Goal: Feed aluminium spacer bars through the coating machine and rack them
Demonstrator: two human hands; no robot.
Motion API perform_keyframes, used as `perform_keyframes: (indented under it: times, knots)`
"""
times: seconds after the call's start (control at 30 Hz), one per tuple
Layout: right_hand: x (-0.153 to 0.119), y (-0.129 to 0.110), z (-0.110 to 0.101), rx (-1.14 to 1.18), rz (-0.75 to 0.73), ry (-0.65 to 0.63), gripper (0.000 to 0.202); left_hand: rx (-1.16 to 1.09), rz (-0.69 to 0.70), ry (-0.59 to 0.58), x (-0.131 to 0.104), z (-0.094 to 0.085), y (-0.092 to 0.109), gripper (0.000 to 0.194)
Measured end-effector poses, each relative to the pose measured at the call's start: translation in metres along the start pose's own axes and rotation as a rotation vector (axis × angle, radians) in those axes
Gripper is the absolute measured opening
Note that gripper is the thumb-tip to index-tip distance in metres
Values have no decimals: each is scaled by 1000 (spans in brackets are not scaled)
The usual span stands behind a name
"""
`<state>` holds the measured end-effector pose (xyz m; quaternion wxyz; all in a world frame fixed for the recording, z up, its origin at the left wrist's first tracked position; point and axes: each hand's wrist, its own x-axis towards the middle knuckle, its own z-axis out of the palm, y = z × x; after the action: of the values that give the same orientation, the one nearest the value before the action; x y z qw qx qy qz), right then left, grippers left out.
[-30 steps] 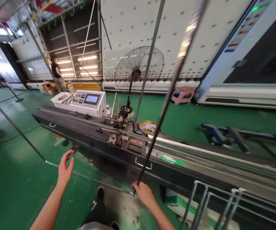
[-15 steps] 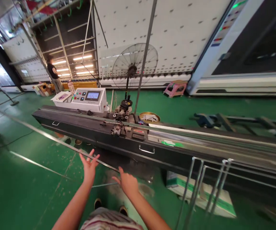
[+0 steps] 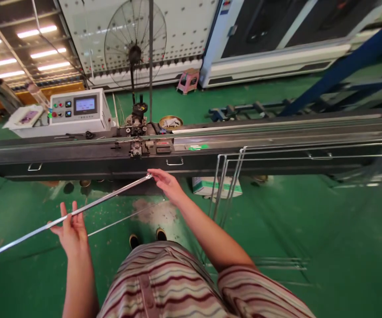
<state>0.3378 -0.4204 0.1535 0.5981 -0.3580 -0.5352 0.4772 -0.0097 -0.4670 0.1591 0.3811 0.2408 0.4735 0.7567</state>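
Note:
A long, thin, shiny metal bar (image 3: 111,194) slants across in front of me, from the lower left edge of the view up to the long machine. My left hand (image 3: 73,232) grips it partway along, with the thumb and one finger on it and two other fingers raised behind it. At its upper right end, my right hand (image 3: 167,183) pinches the bar between thumb and fingertips. Just beyond that hand is the dark front of the machine (image 3: 138,165). A second thin strip (image 3: 121,219) runs lower down; whether it joins the bar I cannot tell.
A control box with a screen (image 3: 103,115) stands behind the machine, beside a round tray (image 3: 162,123) of scraps. Thin metal frames (image 3: 226,176) hang at the machine's right front. Below lies a green-and-white box (image 3: 211,187). A fan (image 3: 134,55) and pink stool (image 3: 188,81) are farther back.
The view has swung down and to the right. My hands have moved farther apart, the right now pinching the bar's end. The bar now slopes up towards the right instead of down.

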Motion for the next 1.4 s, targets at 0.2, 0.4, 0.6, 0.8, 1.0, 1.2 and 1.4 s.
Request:
perform_keyframes:
  times: [0.2, 0.4, 0.6, 0.8, 1.0, 1.2, 1.4]
  knots:
    - [-2, -38, 20, 108, 5, -42, 47, 117, -16, -57, -8, -7, 19, 84]
    - [-17, -49, 19, 304, 18, -62, 25, -79, -191, -88, -15, -7, 49, 52]
    - [-23, -57, 14, 351, -47, 83, 17, -63, -135, -163, -30, 15, 77, 47]
    - [-11, -88, 7, 434, -79, 0, 51, 36, -57, -208, -45, 31, 98, 39]
    - [-2, -121, 7, 314, -128, 2, 26, 70, 24, -246, -54, 43, 111, 32]
    - [3, -127, -9, 255, -133, 9, 46, 101, 59, -251, -67, 60, 116, 29]
    - [-8, -140, -4, -203, -335, 141, 80, 60, 93, -306, -82, 82, 117, 28]
